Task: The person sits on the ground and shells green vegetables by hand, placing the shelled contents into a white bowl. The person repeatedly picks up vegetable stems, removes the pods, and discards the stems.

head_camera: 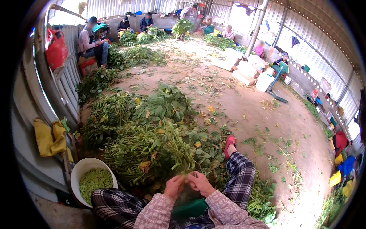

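Note:
Cut bean plants with green pods (143,143) lie in a large heap before me. My left hand (174,186) and my right hand (199,183) meet above my lap, with fingers closed on a bean plant stem (183,164); the part between them is blurred. Beneath them, a green container or cloth (190,208) lies on my lap, partly hidden by my forearms. A white bucket (75,179) holding loose green pods (95,183) stands to the left, beside my knee.
A corrugated metal wall (37,171) runs along the left, with yellow gloves (51,138) hung on it. More plants (261,197) lie right of my leg. White boxes (246,68) and a platform scale (279,96) stand farther off. Several people sit along the walls; one person (188,12) stands at the back.

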Tool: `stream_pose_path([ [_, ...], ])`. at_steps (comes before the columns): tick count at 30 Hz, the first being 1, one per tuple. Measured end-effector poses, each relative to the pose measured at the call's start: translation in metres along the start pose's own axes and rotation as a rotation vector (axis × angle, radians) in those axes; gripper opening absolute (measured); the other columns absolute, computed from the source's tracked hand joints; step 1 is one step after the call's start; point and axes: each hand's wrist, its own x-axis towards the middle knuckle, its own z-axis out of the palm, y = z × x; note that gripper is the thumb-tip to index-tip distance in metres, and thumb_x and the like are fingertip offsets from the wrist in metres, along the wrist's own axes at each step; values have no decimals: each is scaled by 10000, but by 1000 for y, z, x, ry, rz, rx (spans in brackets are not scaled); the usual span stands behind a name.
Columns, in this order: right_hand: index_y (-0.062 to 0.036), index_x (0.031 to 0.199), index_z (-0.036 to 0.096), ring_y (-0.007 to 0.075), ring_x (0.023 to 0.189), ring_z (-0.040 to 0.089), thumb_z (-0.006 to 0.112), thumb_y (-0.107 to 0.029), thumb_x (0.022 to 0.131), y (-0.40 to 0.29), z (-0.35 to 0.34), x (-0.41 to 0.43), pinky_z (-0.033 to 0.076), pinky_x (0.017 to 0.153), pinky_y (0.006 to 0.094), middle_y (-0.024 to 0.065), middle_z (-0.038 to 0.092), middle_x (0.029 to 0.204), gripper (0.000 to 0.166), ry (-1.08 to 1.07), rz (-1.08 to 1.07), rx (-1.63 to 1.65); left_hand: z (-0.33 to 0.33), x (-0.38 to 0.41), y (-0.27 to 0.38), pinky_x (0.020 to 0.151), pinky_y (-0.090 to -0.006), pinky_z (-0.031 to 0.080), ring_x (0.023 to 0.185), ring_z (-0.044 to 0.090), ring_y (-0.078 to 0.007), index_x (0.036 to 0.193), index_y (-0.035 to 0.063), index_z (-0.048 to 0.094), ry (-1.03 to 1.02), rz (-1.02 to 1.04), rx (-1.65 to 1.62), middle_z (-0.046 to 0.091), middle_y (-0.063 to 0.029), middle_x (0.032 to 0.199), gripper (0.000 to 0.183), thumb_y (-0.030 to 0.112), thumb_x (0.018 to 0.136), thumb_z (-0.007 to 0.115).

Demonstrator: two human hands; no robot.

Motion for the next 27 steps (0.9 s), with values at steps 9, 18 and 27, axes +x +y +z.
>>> stream_pose_path([
  [9, -45, 940, 494, 109, 524, 499, 404, -206, 935, 29, 2, -7, 411, 501, 250, 31, 587, 701, 184, -20, -449, -681, -1, -1, 5, 418, -207, 298, 492, 437, -51, 964, 11, 603, 79, 3, 1, 546, 6, 684, 192, 163, 848, 616],
  [18, -123, 959, 482, 59, 419, 391, 401, -268, 939, 4, -6, -13, 279, 363, 196, 2, 497, 607, 167, -344, 116, -44, 0, 2, 4, 371, -210, 246, 413, 341, -43, 992, 22, 586, -9, -16, -72, 490, 31, 606, 186, 152, 860, 575],
  [27, -90, 899, 457, 31, 351, 308, 513, -204, 906, 11, -2, -11, 205, 310, 189, -18, 436, 563, 127, -147, 159, -73, -9, 7, -5, 435, -192, 296, 487, 412, -49, 914, 65, 582, -113, 69, 147, 517, 31, 689, 143, 187, 843, 603],
])
